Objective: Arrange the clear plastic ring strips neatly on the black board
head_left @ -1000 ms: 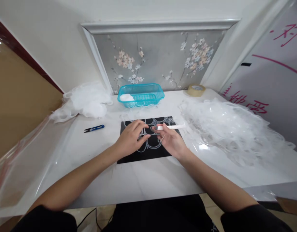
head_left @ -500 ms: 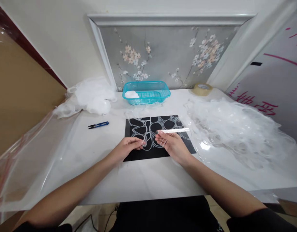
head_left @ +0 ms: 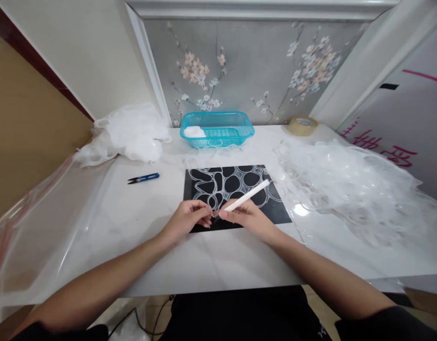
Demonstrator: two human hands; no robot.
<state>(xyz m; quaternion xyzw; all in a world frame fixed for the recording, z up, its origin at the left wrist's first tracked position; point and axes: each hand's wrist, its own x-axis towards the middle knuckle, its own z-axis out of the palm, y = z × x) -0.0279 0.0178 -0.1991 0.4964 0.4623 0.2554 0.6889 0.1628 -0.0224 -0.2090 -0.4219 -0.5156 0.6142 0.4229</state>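
A black sheet (head_left: 222,226) lies on the white table, with a translucent looped piece (head_left: 223,182) spread over it. My left hand (head_left: 192,218) is at the sheet's lower left edge, thumb and fingers pinched on the rim of the looped piece. Close beside it, my right hand (head_left: 245,215) is closed around a white pen-like tool (head_left: 249,195). The tool slants up to the right, and its dark tip points down near my left fingertips. Whether the tip touches the loops is too small to tell.
Behind the sheet stands a blue basket (head_left: 218,142) holding something white. Blue snips (head_left: 143,178) lie at the left, below a white translucent heap (head_left: 129,135). A larger heap (head_left: 350,184) covers the right side, with a tape roll (head_left: 302,126) behind it.
My right hand has moved left and slightly down, close to my left hand. The white tool has turned from nearly level to a steep slant, tip down. The view has shifted slightly.
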